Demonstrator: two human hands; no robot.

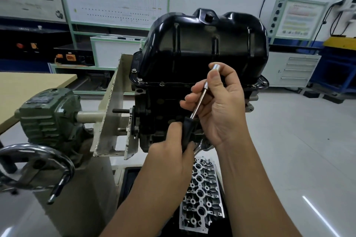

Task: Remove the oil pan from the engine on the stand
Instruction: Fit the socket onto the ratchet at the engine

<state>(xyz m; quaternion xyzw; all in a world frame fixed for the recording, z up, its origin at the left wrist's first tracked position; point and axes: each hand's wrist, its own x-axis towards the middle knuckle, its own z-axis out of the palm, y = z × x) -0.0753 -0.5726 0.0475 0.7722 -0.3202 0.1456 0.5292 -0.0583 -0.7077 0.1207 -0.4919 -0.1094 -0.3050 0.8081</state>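
The black oil pan (pixel 202 44) sits on top of the inverted engine block (pixel 154 106), with bolts showing along its front flange (pixel 162 83). In front of the block, my left hand (pixel 173 144) grips the black handle of a socket driver (pixel 199 102). My right hand (pixel 219 107) pinches the driver's steel shaft just below the silver socket, which points up and away from the pan. The socket is off the bolts.
The engine hangs on a stand with a green gearbox (pixel 48 117) and a chrome handwheel (pixel 36 167) at the left. A cylinder head (pixel 202 194) lies in a black tray below my arms. A wooden table (pixel 28 88) stands at the left, and cabinets stand behind.
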